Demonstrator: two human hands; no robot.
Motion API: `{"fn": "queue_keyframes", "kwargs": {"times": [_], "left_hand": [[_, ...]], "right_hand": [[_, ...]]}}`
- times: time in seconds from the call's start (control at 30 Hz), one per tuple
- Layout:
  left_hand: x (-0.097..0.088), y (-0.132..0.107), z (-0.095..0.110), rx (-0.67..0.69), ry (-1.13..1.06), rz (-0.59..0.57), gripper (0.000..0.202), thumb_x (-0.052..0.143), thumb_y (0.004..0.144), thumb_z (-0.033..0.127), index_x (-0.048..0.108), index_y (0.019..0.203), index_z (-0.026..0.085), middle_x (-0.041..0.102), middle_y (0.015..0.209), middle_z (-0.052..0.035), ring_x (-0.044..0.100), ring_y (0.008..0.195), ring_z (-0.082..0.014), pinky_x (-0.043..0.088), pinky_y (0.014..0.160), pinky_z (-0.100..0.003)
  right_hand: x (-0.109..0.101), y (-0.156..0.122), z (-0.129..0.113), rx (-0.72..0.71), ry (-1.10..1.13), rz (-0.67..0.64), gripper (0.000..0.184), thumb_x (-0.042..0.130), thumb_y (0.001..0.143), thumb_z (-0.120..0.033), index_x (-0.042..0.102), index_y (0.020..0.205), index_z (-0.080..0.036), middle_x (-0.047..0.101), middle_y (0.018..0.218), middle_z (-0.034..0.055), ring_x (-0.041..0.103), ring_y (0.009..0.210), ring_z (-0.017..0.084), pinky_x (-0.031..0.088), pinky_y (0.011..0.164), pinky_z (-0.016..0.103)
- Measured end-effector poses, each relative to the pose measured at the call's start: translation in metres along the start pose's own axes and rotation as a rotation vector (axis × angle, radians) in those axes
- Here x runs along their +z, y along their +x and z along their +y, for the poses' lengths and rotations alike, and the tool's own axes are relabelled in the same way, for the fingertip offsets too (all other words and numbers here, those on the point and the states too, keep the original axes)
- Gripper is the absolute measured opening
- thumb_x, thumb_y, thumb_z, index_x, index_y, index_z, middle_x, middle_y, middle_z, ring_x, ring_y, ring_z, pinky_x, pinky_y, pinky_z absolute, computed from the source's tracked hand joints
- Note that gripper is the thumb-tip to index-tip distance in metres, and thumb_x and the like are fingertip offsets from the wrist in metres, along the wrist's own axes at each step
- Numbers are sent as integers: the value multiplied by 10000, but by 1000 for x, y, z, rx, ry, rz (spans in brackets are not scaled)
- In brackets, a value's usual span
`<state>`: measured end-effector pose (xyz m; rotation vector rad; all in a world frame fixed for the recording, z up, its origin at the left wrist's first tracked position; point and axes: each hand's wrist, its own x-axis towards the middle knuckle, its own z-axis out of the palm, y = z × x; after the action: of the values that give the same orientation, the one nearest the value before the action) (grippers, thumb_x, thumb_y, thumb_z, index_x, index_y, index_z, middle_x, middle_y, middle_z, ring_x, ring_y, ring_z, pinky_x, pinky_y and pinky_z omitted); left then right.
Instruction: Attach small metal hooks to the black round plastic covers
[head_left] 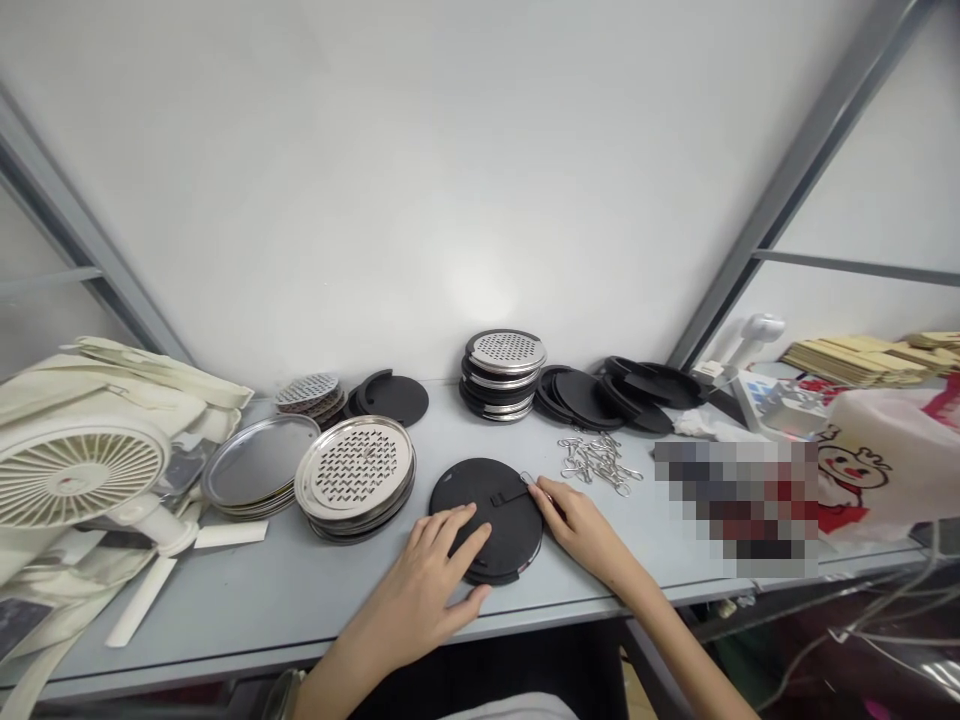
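Observation:
A round black plastic disc lies flat on the table in front of me, with a small slotted strip running to its right edge. My left hand rests on the disc's lower left side, fingers stretched out and spread. At the upper right edge, my right hand pinches a thin wire hook against the disc; the fingertips hide part of it. Several loose wire hooks lie in a pile beyond that hand. Left of the disc is a stack of perforated metal plates.
Behind stands a stack of black discs with metal plates. More black discs lie to its right. Plain metal plates, a white fan and a cream bag sit left. A plastic bag and wooden pieces are right.

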<state>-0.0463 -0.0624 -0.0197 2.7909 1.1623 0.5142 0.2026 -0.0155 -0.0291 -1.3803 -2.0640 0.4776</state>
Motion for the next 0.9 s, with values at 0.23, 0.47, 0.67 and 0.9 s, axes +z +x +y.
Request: {"fn": "queue_keyframes", "kwargs": {"times": [0.23,0.47,0.67,0.9], "left_hand": [[0,0,1,11,3,28,524,542,899,281,384,1393,206,383,1424,-133,372,1282,-291,395,1024,-485],[-1,0,2,14,15,33,524,555,891,287,399,1383,197,400,1407,-137,385,1271,-294,403,1015,-486],[-3,1,3,15,9,23,522,554,896,287,397,1384,193,400,1405,-138,374,1278,-296,390,1022,-487],[-5,2,4,14,3,-4,517,541,906,289,387,1389,188,396,1406,-137,359,1288,-290,376,1031,-479]], "right_hand": [[-3,-1,-3,-3,-53,-9,264,327,965,-247,421,719,-226,562,682,18,555,668,197,396,598,280],[-1,-1,-1,-13,-15,-5,290,295,992,-271,472,767,-225,602,732,34,584,732,212,438,671,307],[-2,-1,0,-19,5,-10,286,317,997,-291,458,756,-229,596,722,26,593,732,208,431,653,291],[-2,-1,0,-11,-26,-11,298,335,979,-290,443,709,-225,571,654,11,554,630,187,395,582,271]]}}
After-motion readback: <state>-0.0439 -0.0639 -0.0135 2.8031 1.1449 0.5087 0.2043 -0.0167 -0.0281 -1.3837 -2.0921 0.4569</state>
